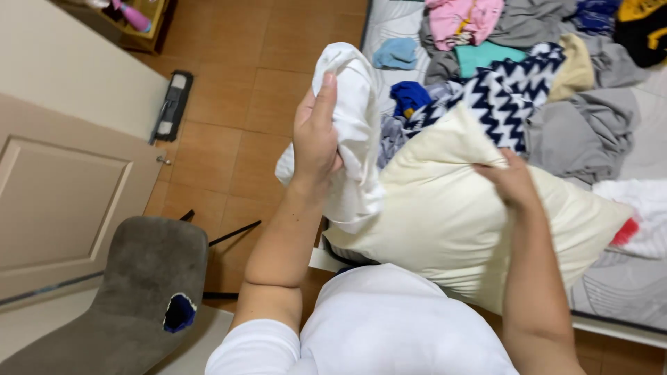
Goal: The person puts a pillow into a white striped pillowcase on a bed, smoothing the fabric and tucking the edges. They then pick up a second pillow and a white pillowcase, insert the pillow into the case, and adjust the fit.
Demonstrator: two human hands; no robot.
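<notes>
Fingers of your left hand (316,142) clench the white pillowcase (354,132) while your right hand (511,180) pinches the cream pillow (445,215), steadying it over the bed (625,285).

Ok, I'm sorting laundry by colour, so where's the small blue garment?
In the head view the small blue garment lies on the bed's near left part, between the raised white cloth and the zigzag-patterned fabric.

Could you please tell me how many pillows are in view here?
1. The cream pillow lies at the bed's edge, gripped by the right hand; the left hand holds a white cloth. Others may hide under the clothes pile.
</notes>
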